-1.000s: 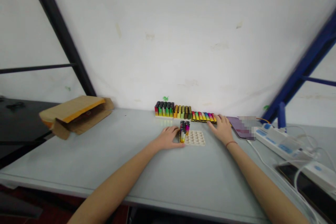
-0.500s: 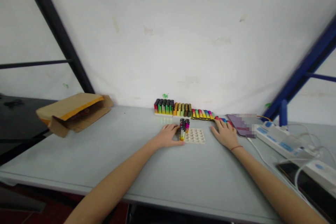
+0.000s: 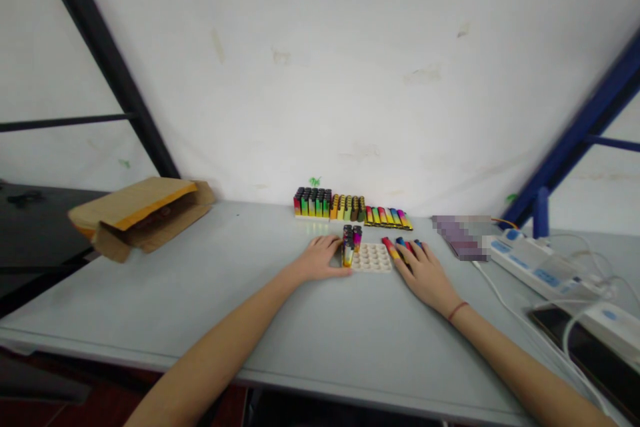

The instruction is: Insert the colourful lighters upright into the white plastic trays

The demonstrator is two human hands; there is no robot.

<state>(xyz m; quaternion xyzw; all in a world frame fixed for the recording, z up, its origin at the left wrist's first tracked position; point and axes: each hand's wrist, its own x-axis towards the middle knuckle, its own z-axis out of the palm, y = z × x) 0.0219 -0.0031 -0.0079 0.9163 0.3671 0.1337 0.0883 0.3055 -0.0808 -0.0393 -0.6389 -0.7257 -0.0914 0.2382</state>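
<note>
My left hand (image 3: 320, 257) lies flat on the grey table (image 3: 310, 333), fingers spread, touching the left edge of a white holed tray (image 3: 373, 258). A few upright lighters (image 3: 351, 243) stand in the tray's left end. My right hand (image 3: 424, 270) rests palm down just right of the tray, with several colourful lighters (image 3: 400, 245) lying under its fingertips. Against the wall stand rows of upright lighters (image 3: 329, 205) and a row of flat lighters (image 3: 389, 217).
An open cardboard box (image 3: 137, 213) lies on its side at the back left. A phone (image 3: 460, 235), white power strips (image 3: 537, 268) with cables and a dark tablet (image 3: 590, 353) lie at the right. A black frame post (image 3: 107, 67) and a blue post (image 3: 575, 140) lean by the wall.
My right hand has slid several lighters from beside the flat row by the wall down and left to the tray's right side. My left hand has stayed put.
</note>
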